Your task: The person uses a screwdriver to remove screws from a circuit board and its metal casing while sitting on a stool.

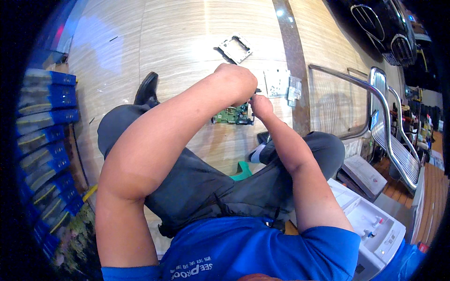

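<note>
A green circuit board (229, 115) crowded with small parts lies low between my knees, partly covered by my arms. Above its far edge, my left hand (238, 84) is closed, the back of it toward me and the fingers mostly hidden. My right hand (262, 107) is closed beside the board's right end, fingertips near the left hand. A small dark piece (258, 91) shows between the two hands; its kind and which hand grips it cannot be made out.
On the tiled floor beyond lies a whitish frame (240, 57); white sheet-like pieces (276, 83) and a pale ribbed part (294, 90) lie to the right. A metal bench (393, 140), a white water dispenser (382, 234) and stacked blue packages (47, 140) flank me. Something green (242, 172) sits beneath me.
</note>
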A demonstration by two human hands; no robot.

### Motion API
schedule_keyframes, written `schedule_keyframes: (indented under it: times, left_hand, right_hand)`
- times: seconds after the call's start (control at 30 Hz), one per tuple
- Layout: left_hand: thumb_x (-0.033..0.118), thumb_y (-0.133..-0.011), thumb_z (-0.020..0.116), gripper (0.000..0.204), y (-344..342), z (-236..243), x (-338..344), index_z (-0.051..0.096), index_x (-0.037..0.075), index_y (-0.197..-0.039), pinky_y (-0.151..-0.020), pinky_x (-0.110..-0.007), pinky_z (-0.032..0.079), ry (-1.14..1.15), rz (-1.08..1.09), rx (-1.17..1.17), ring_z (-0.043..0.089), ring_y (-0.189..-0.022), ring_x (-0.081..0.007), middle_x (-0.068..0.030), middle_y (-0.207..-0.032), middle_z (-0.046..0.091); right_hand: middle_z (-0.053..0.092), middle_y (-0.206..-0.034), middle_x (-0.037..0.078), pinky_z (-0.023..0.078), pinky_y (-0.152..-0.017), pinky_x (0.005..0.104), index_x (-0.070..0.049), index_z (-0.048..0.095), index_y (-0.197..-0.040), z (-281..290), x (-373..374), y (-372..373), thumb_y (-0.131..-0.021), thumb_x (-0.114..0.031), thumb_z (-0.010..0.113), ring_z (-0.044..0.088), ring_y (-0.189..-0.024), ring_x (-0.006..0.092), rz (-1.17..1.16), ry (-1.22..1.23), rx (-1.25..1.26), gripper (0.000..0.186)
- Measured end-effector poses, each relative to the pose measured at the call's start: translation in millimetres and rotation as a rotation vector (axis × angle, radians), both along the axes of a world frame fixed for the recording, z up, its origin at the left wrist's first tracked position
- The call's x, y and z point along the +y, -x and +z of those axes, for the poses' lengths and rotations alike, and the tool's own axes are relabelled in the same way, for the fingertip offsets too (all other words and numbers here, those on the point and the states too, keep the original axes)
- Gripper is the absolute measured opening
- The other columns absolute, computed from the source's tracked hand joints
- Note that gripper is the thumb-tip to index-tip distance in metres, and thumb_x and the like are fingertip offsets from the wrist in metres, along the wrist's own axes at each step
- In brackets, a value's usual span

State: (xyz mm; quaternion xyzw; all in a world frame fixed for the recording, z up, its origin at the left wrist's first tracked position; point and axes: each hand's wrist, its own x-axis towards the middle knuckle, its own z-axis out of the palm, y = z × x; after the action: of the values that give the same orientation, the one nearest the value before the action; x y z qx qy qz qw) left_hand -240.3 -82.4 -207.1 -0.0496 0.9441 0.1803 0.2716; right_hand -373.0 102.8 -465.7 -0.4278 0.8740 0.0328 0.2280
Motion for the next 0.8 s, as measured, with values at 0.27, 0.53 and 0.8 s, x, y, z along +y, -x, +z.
schedule_keyframes:
  times: [0.27, 0.53, 0.8]
  left_hand:
    - [0.028, -0.088, 0.071, 0.028, -0.6, 1.5, -1.5, 0.072, 0.006, -0.104, -0.083, -0.045, 0.056, -0.011, 0.014, -0.027, 0.069, -0.1, -0.0322, -0.0155, -0.102, 0.073]
    - [0.029, -0.087, 0.071, 0.028, -1.7, 2.6, -3.0, 0.073, 0.005, -0.104, -0.084, -0.045, 0.056, -0.014, 0.027, -0.035, 0.07, -0.1, -0.0314, -0.0161, -0.103, 0.073]
    - [0.029, -0.086, 0.072, 0.027, -1.9, 1.6, -2.2, 0.074, 0.005, -0.099, -0.081, -0.044, 0.057, 0.002, 0.012, 0.004, 0.071, -0.098, -0.0308, -0.0154, -0.099, 0.073]
  right_hand:
    - [0.07, -0.088, 0.021, 0.053, -0.075, 0.0493, -0.005, 0.068, -0.096, -7.3, 4.0, 3.0, -0.086, -0.012, 0.06, 0.068, -0.086, 0.0387, 0.023, 0.112, -0.009, 0.015]
    - [0.067, -0.085, 0.024, 0.053, -0.078, 0.0502, -0.006, 0.068, -0.093, -12.4, 1.1, 2.0, -0.087, -0.01, 0.055, 0.065, -0.087, 0.0414, 0.082, 0.201, -0.107, 0.015]
    - [0.071, -0.089, 0.021, 0.053, -0.078, 0.0503, -0.004, 0.067, -0.101, -9.4, 2.6, 6.0, -0.091, -0.018, 0.061, 0.068, -0.086, 0.0401, -0.107, 0.165, -0.066, 0.019]
